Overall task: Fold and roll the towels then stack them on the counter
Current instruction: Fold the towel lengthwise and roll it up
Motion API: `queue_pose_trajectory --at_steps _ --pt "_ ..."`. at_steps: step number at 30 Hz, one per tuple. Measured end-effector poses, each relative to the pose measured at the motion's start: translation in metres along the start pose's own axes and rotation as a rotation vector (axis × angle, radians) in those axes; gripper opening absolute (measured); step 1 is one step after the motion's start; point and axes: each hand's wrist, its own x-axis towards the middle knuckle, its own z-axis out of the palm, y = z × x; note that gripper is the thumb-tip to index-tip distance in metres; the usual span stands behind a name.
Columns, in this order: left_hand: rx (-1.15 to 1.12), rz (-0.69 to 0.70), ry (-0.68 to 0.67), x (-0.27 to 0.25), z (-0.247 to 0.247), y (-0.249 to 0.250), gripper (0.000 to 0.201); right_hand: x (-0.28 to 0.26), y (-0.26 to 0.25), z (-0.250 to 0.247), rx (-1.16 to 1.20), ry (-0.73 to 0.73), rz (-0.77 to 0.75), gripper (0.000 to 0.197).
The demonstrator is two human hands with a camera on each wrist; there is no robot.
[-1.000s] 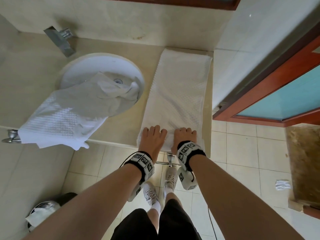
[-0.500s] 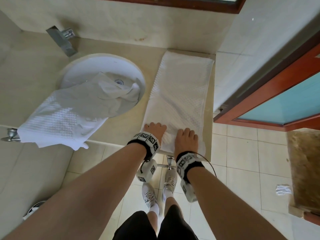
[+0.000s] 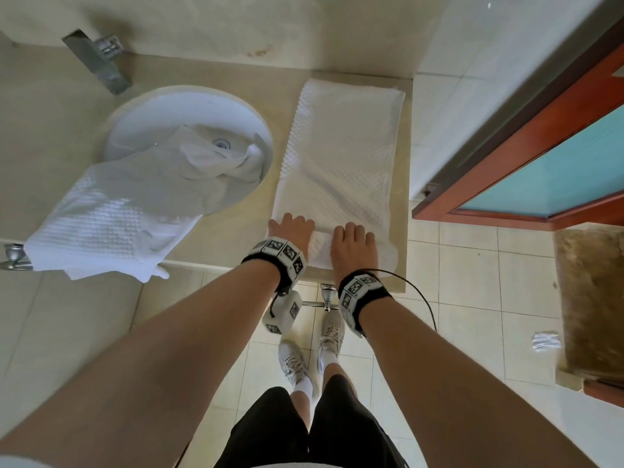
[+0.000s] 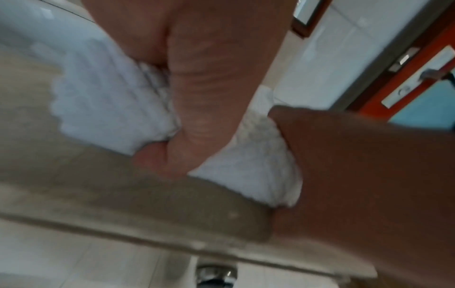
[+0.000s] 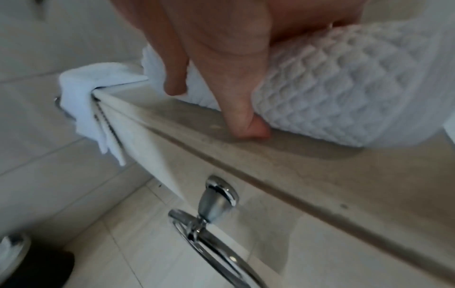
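While a long folded towel (image 3: 341, 157) lies flat on the table (image 3: 216, 72), stretched toward 12 o'clock from the near edge, a person starts its roll with both hands. Laid lengthwise with its far end against the wall, the strip appears placed so the roll can travel straight away from the body. The left hand (image 3: 293, 230) sits at 9 o'clock on the near end and the right hand (image 3: 351, 243) at 3 o'clock, well enough apart, it seems, to keep the roll even across its width. Both arms reach forward and down, wrists above the table's edge, backs of the hands up. From the wrist views, the left fingers (image 4: 197, 109) curl over the small white roll and press it to the table, and the right thumb and fingers (image 5: 236, 120) are tucked against the near side of the waffle-textured roll, pinching it low at the table surface. Only the first turn looks made; most of the towel is still flat. A second towel (image 3: 111, 228), unfolded, is draped at 9 o'clock, half in the sink (image 3: 162, 109) and hanging over the table's front edge, presumably waiting its turn.
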Motion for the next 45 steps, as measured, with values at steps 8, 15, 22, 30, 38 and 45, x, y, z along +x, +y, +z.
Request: queue_pose_trajectory --at_steps 8,15,22,30,38,45 --pt "0.142 -0.009 0.242 -0.014 0.013 0.008 0.056 0.037 0.013 -0.014 0.104 -0.284 0.028 0.06" --pt "0.034 0.081 -0.036 0.014 -0.009 0.001 0.057 0.007 0.007 0.001 0.075 0.018 0.064 0.043" --pt "0.164 -0.041 0.241 0.002 0.004 0.005 0.059 0.054 0.017 -0.016 0.099 -0.314 0.055 0.077" --pt "-0.071 -0.053 0.004 0.033 -0.012 -0.006 0.067 0.035 0.013 -0.013 -0.038 -0.034 -0.015 0.052" --pt "0.06 -0.107 0.183 0.028 -0.01 0.003 0.06 0.084 0.02 -0.03 0.016 -0.244 -0.039 0.062" --pt "-0.016 -0.14 0.21 0.036 -0.008 -0.001 0.063 0.101 0.028 -0.042 -0.018 -0.328 -0.085 0.059"
